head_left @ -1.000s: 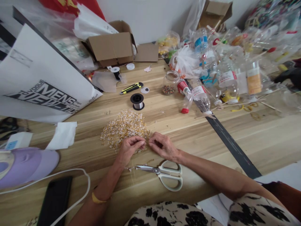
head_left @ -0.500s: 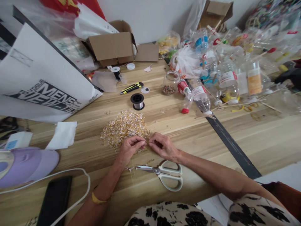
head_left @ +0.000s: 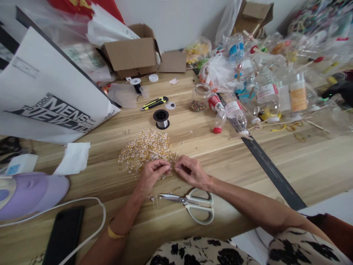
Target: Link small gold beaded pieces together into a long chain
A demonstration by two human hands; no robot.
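Note:
My left hand [head_left: 151,174] and my right hand [head_left: 191,171] meet fingertip to fingertip at the near edge of a heap of small gold and white beads [head_left: 145,149] on the wooden table [head_left: 303,162]. Both hands are pinched shut on something too small to make out, perhaps a bead or thread. A short beaded strand [head_left: 165,192] lies just below the hands. White-handled scissors [head_left: 194,204] lie shut on the table right under my right wrist. A spool of clear thread [head_left: 161,119] stands beyond the bead heap.
A black phone [head_left: 64,235], white cable [head_left: 82,206] and purple cap [head_left: 30,193] lie at the near left. A big white bag [head_left: 46,95], cardboard box [head_left: 132,55], utility knife [head_left: 153,103] and bead jar [head_left: 199,97] sit behind. Several plastic bottles [head_left: 270,84] crowd the right.

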